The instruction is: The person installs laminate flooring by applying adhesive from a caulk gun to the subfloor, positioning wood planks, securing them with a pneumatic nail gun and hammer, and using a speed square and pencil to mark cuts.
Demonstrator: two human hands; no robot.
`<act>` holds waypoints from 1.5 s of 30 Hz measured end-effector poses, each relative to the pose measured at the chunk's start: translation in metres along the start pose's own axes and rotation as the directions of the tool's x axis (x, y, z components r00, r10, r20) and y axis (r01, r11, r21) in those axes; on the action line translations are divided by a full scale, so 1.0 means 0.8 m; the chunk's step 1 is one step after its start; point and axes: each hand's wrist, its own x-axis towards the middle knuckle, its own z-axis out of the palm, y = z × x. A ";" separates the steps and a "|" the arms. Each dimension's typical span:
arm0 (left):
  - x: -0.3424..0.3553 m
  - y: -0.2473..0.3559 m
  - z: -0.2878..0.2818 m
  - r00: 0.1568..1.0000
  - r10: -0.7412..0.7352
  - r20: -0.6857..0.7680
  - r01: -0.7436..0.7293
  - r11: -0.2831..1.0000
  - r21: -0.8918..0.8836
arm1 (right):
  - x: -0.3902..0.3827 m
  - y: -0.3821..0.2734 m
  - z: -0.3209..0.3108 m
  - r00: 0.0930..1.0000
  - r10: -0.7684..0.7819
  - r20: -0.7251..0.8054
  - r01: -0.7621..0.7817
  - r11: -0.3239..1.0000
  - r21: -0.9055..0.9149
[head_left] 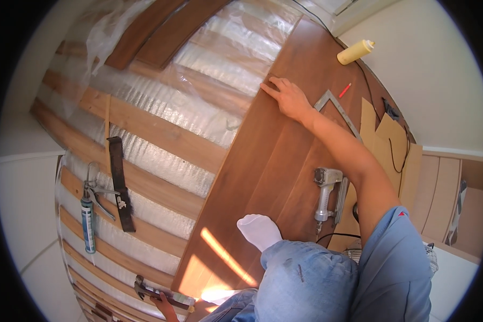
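Note:
My right hand (pixel 287 97) rests with fingers apart on the long edge of the brown wooden flooring (pixel 257 172), beside the exposed joists (pixel 161 137) and silver foil underlay (pixel 209 70). A metal square (pixel 349 121) lies near that hand, with a red marker (pixel 344 90) above it. At the bottom left, my left hand (pixel 165 305) grips a black hammer (pixel 144 290); a small item alongside the hammer is too unclear to name. My sock-clad foot (pixel 257 231) is on the boards. A nail gun (pixel 324 196) lies below my right forearm.
A caulking gun (pixel 88 220) and dark bar (pixel 121 182) lie across joists at left. Loose planks (pixel 161 37) and plastic sheeting (pixel 96 43) are at the top. A yellow glue bottle (pixel 354 52), cable, cardboard (pixel 383 139) and shelving (pixel 440 193) line the right side. White walls (pixel 27 209) border the floor.

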 end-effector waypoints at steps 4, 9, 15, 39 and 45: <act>0.011 -0.007 0.003 0.999 0.035 0.042 -0.038 0.995 0.088 | -0.020 0.024 0.002 0.959 0.282 -0.023 -0.282 0.951 -0.125; 0.011 -0.022 -0.003 0.999 0.018 0.035 -0.019 1.000 0.015 | -0.084 -0.002 -0.025 0.908 0.415 -0.052 -0.410 0.908 0.083; 0.004 -0.028 0.006 0.998 0.040 -0.039 -0.039 0.999 0.034 | -0.233 -0.093 -0.104 0.735 0.663 0.139 -0.674 0.695 0.250; -0.019 -0.099 0.002 0.892 0.311 -0.330 -0.274 0.949 0.155 | -0.407 -0.138 -0.086 0.142 0.711 0.689 -0.966 0.251 -0.060; -0.125 -0.175 -0.063 0.675 0.114 -0.729 0.080 0.971 0.225 | -0.308 -0.139 -0.148 0.438 0.433 0.788 -0.834 0.523 0.176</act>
